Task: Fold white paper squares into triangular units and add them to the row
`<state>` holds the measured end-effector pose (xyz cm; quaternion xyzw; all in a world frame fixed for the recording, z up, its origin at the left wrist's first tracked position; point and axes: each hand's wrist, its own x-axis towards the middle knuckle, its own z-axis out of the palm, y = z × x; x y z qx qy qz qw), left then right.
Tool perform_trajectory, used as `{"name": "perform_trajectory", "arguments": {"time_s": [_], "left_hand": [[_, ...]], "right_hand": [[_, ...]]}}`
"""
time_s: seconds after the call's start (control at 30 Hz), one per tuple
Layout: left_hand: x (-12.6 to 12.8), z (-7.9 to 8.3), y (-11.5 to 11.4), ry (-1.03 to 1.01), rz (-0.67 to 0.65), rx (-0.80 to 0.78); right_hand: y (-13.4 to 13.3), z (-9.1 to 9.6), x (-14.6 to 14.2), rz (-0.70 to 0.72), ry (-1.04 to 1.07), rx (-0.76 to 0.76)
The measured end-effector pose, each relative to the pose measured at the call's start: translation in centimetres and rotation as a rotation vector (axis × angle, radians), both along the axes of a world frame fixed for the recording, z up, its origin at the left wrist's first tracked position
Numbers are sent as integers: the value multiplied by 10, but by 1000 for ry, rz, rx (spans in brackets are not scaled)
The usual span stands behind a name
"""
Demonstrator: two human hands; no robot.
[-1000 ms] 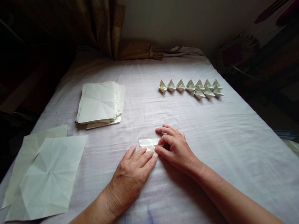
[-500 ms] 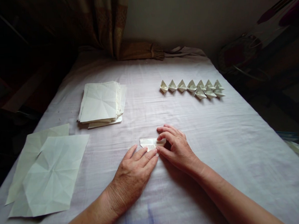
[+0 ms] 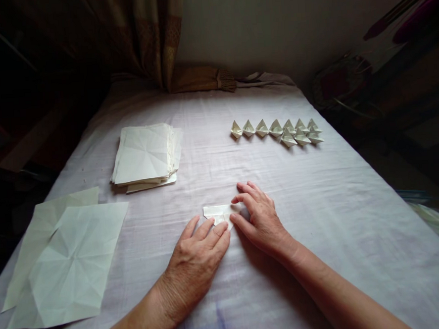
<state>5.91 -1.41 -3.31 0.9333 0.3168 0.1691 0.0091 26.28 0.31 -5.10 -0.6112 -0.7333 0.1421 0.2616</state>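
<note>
A small folded piece of white paper (image 3: 215, 211) lies on the cloth in front of me, its long side running left to right. My left hand (image 3: 197, 255) rests palm down with fingers stretched out, the tips on the paper's near edge. From the other side, my right hand (image 3: 259, 216) has its thumb and curled index finger at the right end of the paper, which they partly hide. Its other fingers are bent beyond the far edge.
Two creased sheets (image 3: 72, 258) overlap at the left. Behind them sits a stack of creased paper (image 3: 142, 154). Several small pointed folded-paper pieces (image 3: 276, 128) stand in rows at the back right. A brown curtain (image 3: 152, 44) hangs at the far edge of the cloth-covered surface (image 3: 342, 226).
My right hand's thumb and fingers have shifted slightly on the folded paper, showing more of it. My left hand stays on its near edge. The whole view has moved a little.
</note>
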Motion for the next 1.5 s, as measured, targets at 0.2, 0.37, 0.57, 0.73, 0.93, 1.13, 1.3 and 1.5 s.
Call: {"name": "perform_trajectory", "arguments": {"time_s": [0.2, 0.37, 0.57, 0.73, 0.93, 1.13, 1.3, 1.5], "left_hand": [[0, 2, 1, 6, -6, -17], [1, 3, 1, 28, -16, -14], [-1, 2, 0, 66, -17, -35], [-2, 1, 1, 32, -27, -61], [-6, -3, 10, -93, -4, -164], [-4, -5, 12, -157, 42, -149], [2, -1, 6, -26, -25, -2], [0, 6, 4, 33, -62, 53]], "right_hand": [[2, -1, 9, -69, -30, 10], [1, 2, 7, -63, -69, 6], [-2, 3, 4, -16, -124, -15], [2, -1, 8, -116, -106, 17], [3, -1, 6, -136, -101, 22], [2, 0, 4, -121, -89, 39], [2, 0, 4, -118, -85, 37], [2, 3, 3, -114, -83, 20]]}}
